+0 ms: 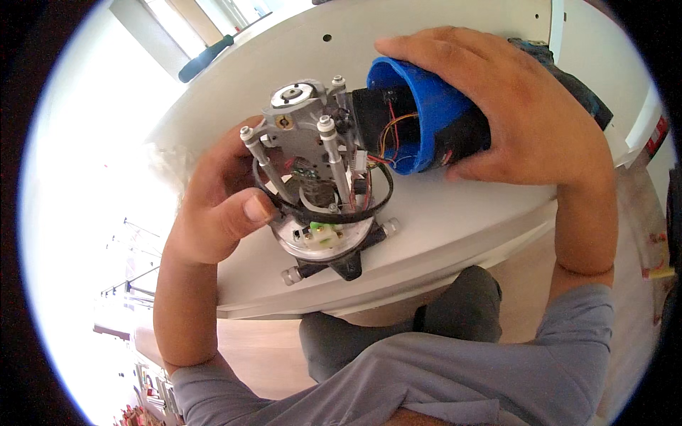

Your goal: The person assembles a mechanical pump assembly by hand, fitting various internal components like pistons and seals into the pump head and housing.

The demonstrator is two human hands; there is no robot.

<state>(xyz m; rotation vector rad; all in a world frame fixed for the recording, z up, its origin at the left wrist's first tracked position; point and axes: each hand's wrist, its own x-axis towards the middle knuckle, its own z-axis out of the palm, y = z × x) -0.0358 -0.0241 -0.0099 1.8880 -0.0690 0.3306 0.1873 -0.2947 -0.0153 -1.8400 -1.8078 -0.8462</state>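
An opened device stands upright on the white table, with metal posts, a round disc on top and a clear round base. A black ring circles its posts low down. My left hand grips the device from the left, thumb by the ring and the other fingers hidden behind it. My right hand is wrapped over a blue cylindrical housing, tipped on its side with its open end facing the device. Red, orange and black wires run between the two. Two metal-ended cable fittings stick out beneath the base.
A screwdriver with a teal handle lies at the table's far left edge. Dark cloth-like material is behind my right hand. The white table has a curved front edge close to my lap, and several tools are low on the left.
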